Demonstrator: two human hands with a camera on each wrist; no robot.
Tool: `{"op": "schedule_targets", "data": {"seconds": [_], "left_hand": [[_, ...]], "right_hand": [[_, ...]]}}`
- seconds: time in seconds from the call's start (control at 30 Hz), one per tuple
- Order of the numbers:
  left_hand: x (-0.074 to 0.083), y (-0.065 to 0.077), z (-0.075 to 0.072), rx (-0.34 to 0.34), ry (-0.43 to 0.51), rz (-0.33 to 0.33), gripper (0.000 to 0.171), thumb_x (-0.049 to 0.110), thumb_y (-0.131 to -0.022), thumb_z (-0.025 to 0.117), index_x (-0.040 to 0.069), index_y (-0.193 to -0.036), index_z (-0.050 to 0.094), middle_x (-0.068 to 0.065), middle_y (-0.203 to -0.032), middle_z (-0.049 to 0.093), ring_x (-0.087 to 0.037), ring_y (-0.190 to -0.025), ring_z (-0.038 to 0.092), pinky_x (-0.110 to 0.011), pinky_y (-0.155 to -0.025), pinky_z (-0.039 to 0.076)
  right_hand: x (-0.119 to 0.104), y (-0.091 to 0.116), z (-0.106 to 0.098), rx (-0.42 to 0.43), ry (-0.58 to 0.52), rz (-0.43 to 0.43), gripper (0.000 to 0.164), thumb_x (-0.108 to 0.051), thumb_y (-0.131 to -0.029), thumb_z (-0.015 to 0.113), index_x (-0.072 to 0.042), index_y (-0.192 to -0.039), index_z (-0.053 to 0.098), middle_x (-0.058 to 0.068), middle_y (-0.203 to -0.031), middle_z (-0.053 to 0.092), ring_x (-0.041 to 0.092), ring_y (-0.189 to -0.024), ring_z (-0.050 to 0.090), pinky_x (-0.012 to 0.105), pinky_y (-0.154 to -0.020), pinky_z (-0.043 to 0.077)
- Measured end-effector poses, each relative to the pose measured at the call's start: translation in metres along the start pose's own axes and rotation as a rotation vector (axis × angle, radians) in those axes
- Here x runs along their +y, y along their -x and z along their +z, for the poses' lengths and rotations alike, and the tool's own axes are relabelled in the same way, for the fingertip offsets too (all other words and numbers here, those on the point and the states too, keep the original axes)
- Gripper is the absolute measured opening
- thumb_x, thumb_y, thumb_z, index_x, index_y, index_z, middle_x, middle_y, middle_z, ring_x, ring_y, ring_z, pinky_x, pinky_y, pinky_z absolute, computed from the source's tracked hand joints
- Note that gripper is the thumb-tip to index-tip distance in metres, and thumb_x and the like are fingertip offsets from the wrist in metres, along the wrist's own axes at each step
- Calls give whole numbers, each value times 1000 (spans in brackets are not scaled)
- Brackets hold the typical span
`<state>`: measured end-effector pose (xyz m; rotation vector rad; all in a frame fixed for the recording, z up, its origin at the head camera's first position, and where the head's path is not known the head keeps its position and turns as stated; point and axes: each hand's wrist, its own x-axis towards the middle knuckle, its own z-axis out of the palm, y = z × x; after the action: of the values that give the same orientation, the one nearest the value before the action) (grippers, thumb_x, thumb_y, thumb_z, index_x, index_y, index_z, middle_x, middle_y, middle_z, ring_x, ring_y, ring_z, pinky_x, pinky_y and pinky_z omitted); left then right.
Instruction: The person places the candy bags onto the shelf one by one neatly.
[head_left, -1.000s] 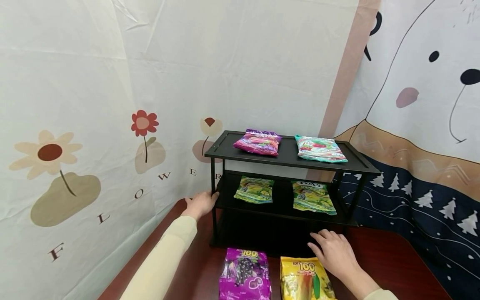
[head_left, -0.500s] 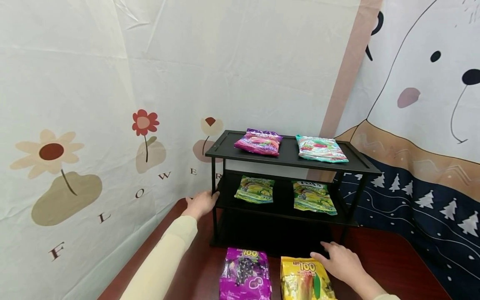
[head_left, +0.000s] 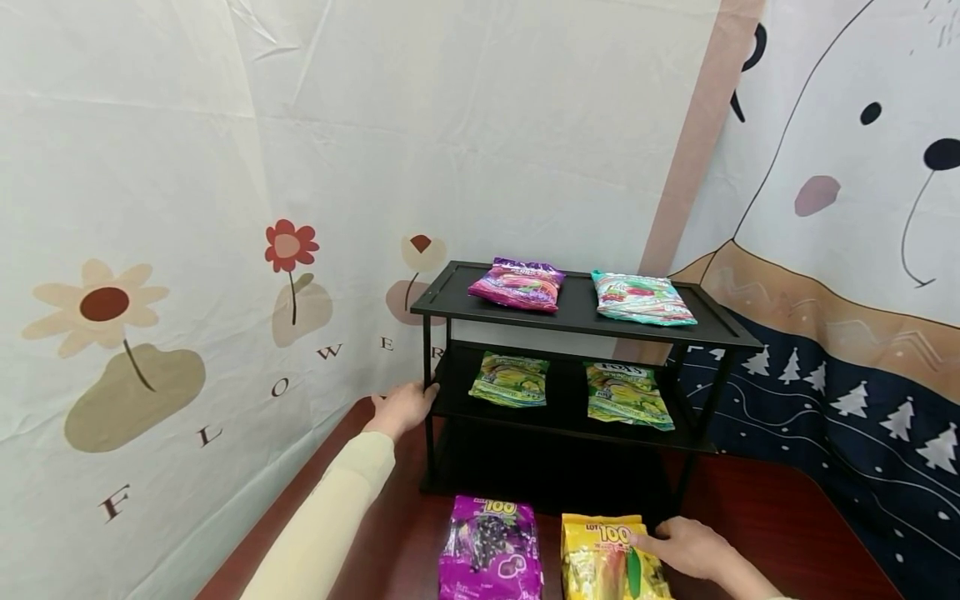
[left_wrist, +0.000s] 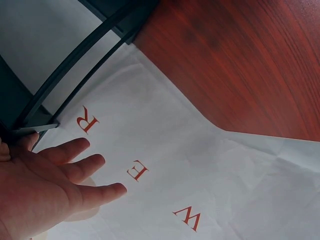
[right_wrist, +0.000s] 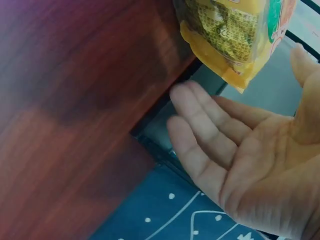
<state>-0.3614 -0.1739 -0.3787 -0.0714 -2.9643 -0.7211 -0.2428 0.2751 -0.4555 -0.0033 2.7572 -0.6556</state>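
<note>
Beside the left end of a black three-tier rack point(head_left: 577, 304), my left hand point(head_left: 401, 408) touches the frame near the middle shelf. Three of its fingers stretch out straight in the left wrist view; the contact of the thumb and index finger is partly hidden. My right hand point(head_left: 693, 546) is at the upper right of a yellow LOT 100 candy bag point(head_left: 607, 558), thumb over its front and fingers to the side and behind. The right wrist view shows these fingers loosely bent, apart from the bag. A purple LOT 100 bag point(head_left: 491, 550) stands to the left.
On the top shelf lie a purple-pink bag point(head_left: 519, 285) and a teal-white bag point(head_left: 643, 298). Two green bags, left point(head_left: 510, 380) and right point(head_left: 627, 395), lie on the middle shelf. The red-brown table point(head_left: 780, 517) meets printed cloth point(head_left: 225, 292) behind.
My right hand has come down and toward me, from in front of the bottom shelf to the yellow bag's upper right corner. The left hand stays at the rack.
</note>
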Motion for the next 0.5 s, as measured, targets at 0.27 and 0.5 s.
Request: {"op": "schedule_targets", "data": {"seconds": [0.27,0.5], "left_hand": [[0,0,-1,1,2,5,52,42,-108,33,20,-155,38,-18,-151,44,-49,-136,37,-78,-104,10],[0,1,-1,-1,3,9,51,40,-108,33,19,-154,39,-20,-150,44,-50,-136,36,-80,-103,10]], "right_hand": [[5,4,8,-168,-175,23,49,-55,-93,62,-7,-94,72,3,-77,67,20,-68,66,36,-61,56],[60,-46,34,-269,-305,-24,52,-58,-89,65,-8,-98,73,6,-82,71,23,-71,69,39,-62,58]]}}
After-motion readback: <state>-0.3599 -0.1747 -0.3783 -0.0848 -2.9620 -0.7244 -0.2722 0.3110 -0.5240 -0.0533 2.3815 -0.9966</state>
